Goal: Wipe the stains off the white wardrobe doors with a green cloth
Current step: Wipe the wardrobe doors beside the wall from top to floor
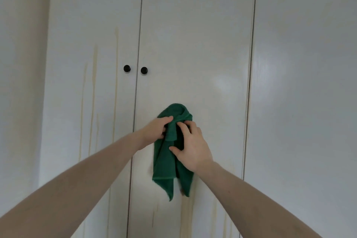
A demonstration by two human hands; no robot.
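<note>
A green cloth (170, 160) hangs bunched in front of the right white wardrobe door (195, 44), below its knob. My left hand (154, 131) grips the cloth's upper left side with curled fingers. My right hand (191, 145) holds the cloth from the right, fingers and thumb curled round its folds. Yellowish drip stains (94, 92) run down the left door (92, 25). More drip stains (186, 216) show low on the right door, below the cloth.
Two black round knobs sit side by side: the left knob (127, 68) and the right knob (144, 70). A further white panel (305, 83) stands to the right, a plain wall (21, 63) to the left.
</note>
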